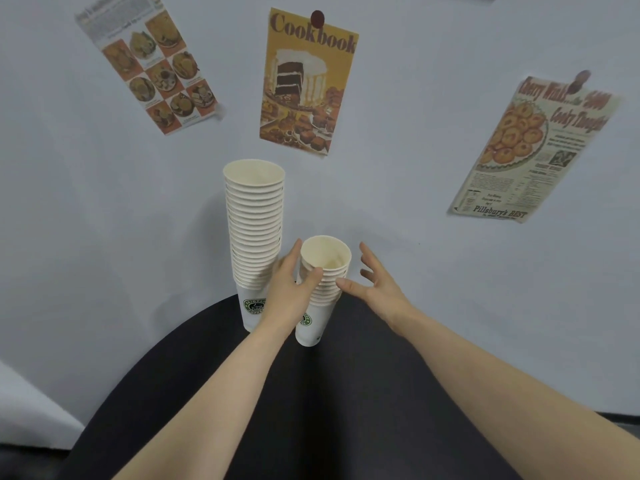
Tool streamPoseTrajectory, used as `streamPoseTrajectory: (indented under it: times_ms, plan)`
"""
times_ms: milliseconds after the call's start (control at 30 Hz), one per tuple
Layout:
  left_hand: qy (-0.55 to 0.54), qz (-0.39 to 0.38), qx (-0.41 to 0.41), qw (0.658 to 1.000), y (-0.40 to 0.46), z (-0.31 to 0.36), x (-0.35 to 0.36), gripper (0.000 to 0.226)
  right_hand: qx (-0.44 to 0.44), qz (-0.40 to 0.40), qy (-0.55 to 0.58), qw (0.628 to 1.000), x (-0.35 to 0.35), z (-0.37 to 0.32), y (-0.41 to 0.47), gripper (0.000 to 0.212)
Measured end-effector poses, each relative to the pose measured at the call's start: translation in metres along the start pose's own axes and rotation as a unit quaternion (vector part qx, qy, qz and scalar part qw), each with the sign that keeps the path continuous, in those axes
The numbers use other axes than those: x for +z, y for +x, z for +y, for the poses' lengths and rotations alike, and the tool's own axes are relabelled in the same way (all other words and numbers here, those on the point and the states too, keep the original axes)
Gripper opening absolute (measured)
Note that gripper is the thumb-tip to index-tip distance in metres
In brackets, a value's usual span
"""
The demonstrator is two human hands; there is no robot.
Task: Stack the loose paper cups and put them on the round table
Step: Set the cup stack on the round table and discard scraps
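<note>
A: Nearest to us are the two bare forearms, reaching out over the dark round table (346, 393). What are the fingers doing?

B: The left hand (289, 289) wraps the short stack of cups (320, 289), thumb lying across the rims on the near side, fingers curled round the far side. The right hand (375, 287) is spread and loose, thumb tip just beside the stack's rims; whether it touches them I cannot tell.

A: And outward from there?

B: Just beyond the left knuckles stands the tall stack of cups (254, 233), seemingly touching the back of that hand, its base on the far rim of the table. The short stack's base rests on the table below the left palm. Past both stacks is a pale wall with a cookbook poster (306, 81) and two recipe sheets pinned up.

A: How should the step go?

B: I judge the short stack is to be merged onto the tall one. Grip low on the sleeve, not on the thin rolled rims, which crush easily. Lift straight, steady the tall column with the free hand, and lower in squarely; it looks top-heavy.

A: Materials?

B: Matte white paper, tapered cones, ridged where rims nest, a green round logo on each bottom cup. The tabletop looks smooth and dull.
</note>
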State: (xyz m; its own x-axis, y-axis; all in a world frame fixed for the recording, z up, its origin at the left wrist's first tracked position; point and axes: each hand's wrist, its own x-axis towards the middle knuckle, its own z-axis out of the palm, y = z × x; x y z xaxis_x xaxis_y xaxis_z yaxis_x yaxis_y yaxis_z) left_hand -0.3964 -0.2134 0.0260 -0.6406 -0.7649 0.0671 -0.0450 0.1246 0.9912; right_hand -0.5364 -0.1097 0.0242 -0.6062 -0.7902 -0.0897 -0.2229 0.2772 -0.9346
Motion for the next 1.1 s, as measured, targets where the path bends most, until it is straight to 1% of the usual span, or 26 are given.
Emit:
streamPoseTrajectory:
  times_ms: [100, 133, 167, 200, 233, 267, 300, 333, 367, 400, 433, 500, 600, 667, 767, 833, 933, 1033, 1100]
  plan:
    - [0.146, -0.001, 0.026, 0.989, -0.020, 0.014, 0.002, 0.066, 0.013, -0.014, -0.152, 0.988, -0.028, -0.014, -0.022, 0.076]
    - [0.213, -0.015, 0.034, 0.976, -0.027, 0.021, 0.004, 0.062, 0.028, -0.034, -0.219, 0.975, -0.041, -0.020, -0.031, 0.071]
    - [0.282, -0.040, 0.041, 0.958, -0.033, 0.030, 0.007, 0.057, 0.053, -0.066, -0.288, 0.954, -0.054, -0.027, -0.042, 0.069]
    - [0.349, -0.075, 0.049, 0.933, -0.040, 0.041, 0.011, 0.051, 0.088, -0.103, -0.358, 0.924, -0.066, -0.034, -0.054, 0.067]
    - [0.417, -0.116, 0.061, 0.899, -0.047, 0.052, 0.015, 0.046, 0.124, -0.135, -0.422, 0.888, -0.079, -0.042, -0.068, 0.067]
    - [0.484, -0.162, 0.076, 0.857, -0.054, 0.064, 0.021, 0.044, 0.155, -0.155, -0.475, 0.852, -0.090, -0.049, -0.083, 0.067]
    - [0.542, -0.209, 0.091, 0.809, -0.063, 0.075, 0.028, 0.044, 0.179, -0.163, -0.511, 0.824, -0.100, -0.056, -0.100, 0.067]
    - [0.584, -0.254, 0.101, 0.764, -0.073, 0.086, 0.035, 0.046, 0.194, -0.160, -0.532, 0.809, -0.109, -0.062, -0.118, 0.066]
    - [0.609, -0.291, 0.105, 0.730, -0.084, 0.095, 0.043, 0.048, 0.201, -0.149, -0.540, 0.804, -0.117, -0.066, -0.137, 0.065]
    - [0.623, -0.317, 0.106, 0.707, -0.096, 0.103, 0.053, 0.050, 0.206, -0.136, -0.539, 0.805, -0.125, -0.068, -0.158, 0.063]
    - [0.631, -0.334, 0.108, 0.692, -0.108, 0.110, 0.063, 0.051, 0.210, -0.124, -0.534, 0.809, -0.132, -0.069, -0.179, 0.061]
    - [0.634, -0.352, 0.129, 0.676, -0.135, 0.125, 0.087, 0.051, 0.226, -0.101, -0.518, 0.819, -0.147, -0.067, -0.224, 0.060]
    - [0.610, -0.383, 0.187, 0.668, -0.184, 0.150, 0.126, 0.050, 0.249, -0.061, -0.497, 0.829, -0.168, -0.058, -0.302, 0.062]
    - [0.581, -0.411, 0.230, 0.664, -0.223, 0.170, 0.154, 0.049, 0.269, -0.032, -0.487, 0.830, -0.183, -0.054, -0.363, 0.063]
    - [0.542, -0.444, 0.301, 0.647, -0.294, 0.205, 0.201, 0.049, 0.311, 0.003, -0.494, 0.812, -0.204, -0.053, -0.466, 0.063]
    - [0.514, -0.465, 0.355, 0.628, -0.353, 0.226, 0.234, 0.047, 0.347, 0.033, -0.493, 0.797, -0.217, -0.054, -0.541, 0.064]
    - [0.458, -0.512, 0.423, 0.590, -0.453, 0.248, 0.279, 0.048, 0.403, 0.087, -0.471, 0.780, -0.231, -0.057, -0.658, 0.067]
    - [0.406, -0.571, 0.461, 0.545, -0.552, 0.262, 0.313, 0.055, 0.462, 0.139, -0.438, 0.759, -0.232, -0.057, -0.775, 0.067]
    - [0.385, -0.589, 0.484, 0.520, -0.614, 0.269, 0.330, 0.056, 0.504, 0.178, -0.405, 0.742, -0.227, -0.057, -0.848, 0.066]
